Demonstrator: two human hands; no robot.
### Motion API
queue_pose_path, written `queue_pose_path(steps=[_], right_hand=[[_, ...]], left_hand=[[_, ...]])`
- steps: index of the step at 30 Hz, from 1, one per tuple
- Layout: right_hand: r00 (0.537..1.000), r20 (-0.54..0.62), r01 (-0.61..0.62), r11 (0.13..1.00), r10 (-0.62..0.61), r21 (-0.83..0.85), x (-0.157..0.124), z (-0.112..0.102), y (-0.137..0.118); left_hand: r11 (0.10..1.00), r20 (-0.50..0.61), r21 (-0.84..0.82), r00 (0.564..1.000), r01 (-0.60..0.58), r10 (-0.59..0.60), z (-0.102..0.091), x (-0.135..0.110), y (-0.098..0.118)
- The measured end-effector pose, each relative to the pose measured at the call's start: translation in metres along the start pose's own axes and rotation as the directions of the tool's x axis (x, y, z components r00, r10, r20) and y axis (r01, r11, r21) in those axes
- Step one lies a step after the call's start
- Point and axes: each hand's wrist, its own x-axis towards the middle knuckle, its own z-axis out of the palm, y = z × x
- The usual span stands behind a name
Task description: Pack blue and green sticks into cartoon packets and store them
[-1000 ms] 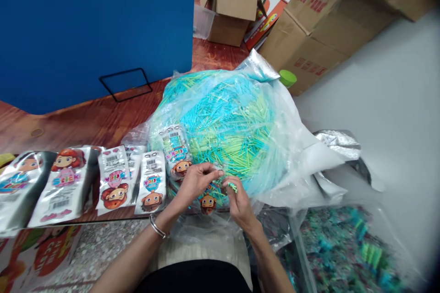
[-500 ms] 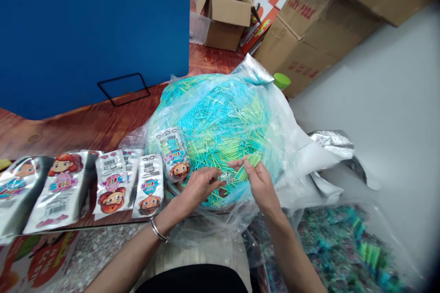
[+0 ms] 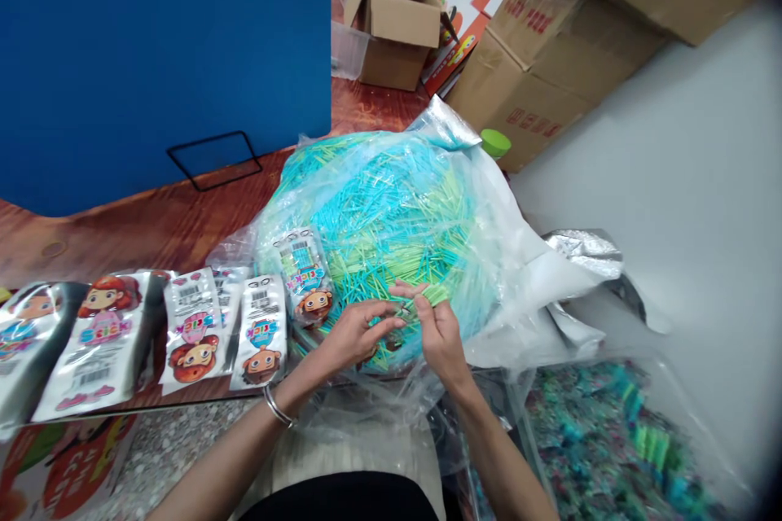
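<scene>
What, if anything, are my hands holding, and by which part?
Your right hand pinches bunched green sticks between thumb and fingers; where along them is unclear. What your left hand holds cannot be told.

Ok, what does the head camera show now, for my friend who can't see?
A right hand holds a bunch of green sticks close to the left hand, over a big heap of blue and green sticks in clear plastic. Cartoon pouches lie to the left, and cardboard boxes stand behind.

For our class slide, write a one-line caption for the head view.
Right hand grips green sticks beside the left hand, over a heap of blue and green sticks.
</scene>
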Motion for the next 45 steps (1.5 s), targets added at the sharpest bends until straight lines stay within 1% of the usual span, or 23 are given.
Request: queue_pose_path(steps=[2,4,6,8,10,11,12,14,15,18,20,24,26,27,29,32,33,35,37,39,42,44,45], right_hand=[[0.999,0.034,0.039,0.996,-0.036,-0.08,-0.001,-0.003,0.0],[0.995,0.097,0.031,0.994,-0.02,-0.107,-0.002,-0.007,0.0],[0.992,0.127,0.024,0.995,-0.011,-0.099,-0.004,-0.011,0.001],[0.995,0.078,0.073,0.994,-0.066,-0.085,-0.006,-0.015,0.001],[0.985,0.031,0.173,0.975,-0.17,-0.142,-0.008,-0.02,0.0],[0.973,0.063,0.23,0.952,-0.222,-0.203,-0.008,-0.022,-0.001],[0.957,0.126,0.285,0.921,-0.26,-0.265,-0.008,-0.025,-0.003],[0.932,0.237,0.345,0.875,-0.275,-0.34,-0.009,-0.03,-0.006],[0.932,0.245,0.343,0.872,-0.268,-0.35,-0.008,-0.032,-0.007],[0.951,0.19,0.297,0.887,-0.242,-0.355,-0.008,-0.035,-0.009],[0.951,0.228,0.279,0.892,-0.207,-0.355,-0.006,-0.034,-0.008],[0.929,0.341,0.263,0.9,-0.141,-0.346,-0.003,-0.025,-0.007],[0.926,0.35,0.265,0.903,-0.141,-0.337,-0.002,-0.023,-0.008],[0.933,0.33,0.257,0.909,-0.144,-0.329,-0.002,-0.022,-0.009],[0.957,0.252,0.222,0.925,-0.146,-0.307,-0.003,-0.022,-0.009],[0.988,0.129,0.113,0.967,-0.085,-0.23,-0.009,-0.015,-0.004],[0.991,0.122,0.073,0.978,-0.049,-0.196,-0.012,-0.01,-0.002],[0.981,0.194,0.03,0.985,0.004,-0.172,-0.016,0.005,0.002],[0.954,0.301,0.058,0.973,0.012,-0.221,-0.016,0.023,0.003],[0.94,0.341,0.101,0.956,-0.002,-0.274,-0.011,0.041,0.0],[0.953,0.3,0.133,0.945,-0.039,-0.299,0.009,0.063,-0.006],[0.959,0.279,0.141,0.945,-0.056,-0.295,0.025,0.077,-0.008],[0.962,0.269,0.133,0.95,-0.055,-0.284,0.034,0.084,-0.008]], left_hand=[[1.0,0.018,0.015,1.0,-0.008,0.008,-0.001,0.001,0.005],[0.999,0.036,-0.037,0.999,0.038,-0.037,-0.003,0.002,0.009],[0.991,0.044,-0.096,0.995,0.099,-0.095,-0.005,0.003,0.01],[0.984,0.045,-0.11,0.99,0.139,-0.135,-0.006,0.004,0.01],[0.981,0.041,-0.103,0.986,0.162,-0.159,-0.006,0.005,0.01],[0.98,0.036,-0.105,0.985,0.169,-0.166,-0.006,0.005,0.01],[0.978,0.03,-0.115,0.984,0.176,-0.174,-0.006,0.005,0.01],[0.97,0.019,-0.151,0.982,0.19,-0.189,-0.006,0.006,0.01],[0.965,0.014,-0.171,0.98,0.197,-0.197,-0.006,0.006,0.009],[0.957,0.004,-0.206,0.978,0.204,-0.207,-0.006,0.005,0.008],[0.964,0.012,-0.185,0.981,0.193,-0.194,-0.007,0.005,0.008],[0.981,0.074,-0.112,0.986,0.159,-0.152,-0.007,0.002,0.01],[0.981,0.091,-0.111,0.985,0.159,-0.149,-0.009,0.0,0.011],[0.979,0.085,-0.119,0.984,0.166,-0.157,-0.01,-0.001,0.012],[0.972,0.029,-0.159,0.985,0.175,-0.172,-0.012,-0.004,0.014],[0.957,-0.153,-0.258,0.973,0.129,-0.173,-0.018,-0.01,0.017],[0.95,-0.215,-0.292,0.961,0.108,-0.175,-0.02,-0.012,0.019],[0.929,-0.316,-0.364,0.929,0.07,-0.194,-0.023,-0.018,0.021],[0.9,-0.4,-0.434,0.888,0.035,-0.228,-0.027,-0.023,0.021],[0.887,-0.497,-0.462,0.827,0.004,-0.263,-0.035,-0.03,0.02],[0.936,-0.675,-0.351,0.692,0.007,-0.258,-0.06,-0.043,0.013],[0.975,-0.767,-0.199,0.603,0.103,-0.22,-0.081,-0.057,0.003],[0.973,-0.785,-0.12,0.581,0.2,-0.216,-0.091,-0.065,-0.003]])
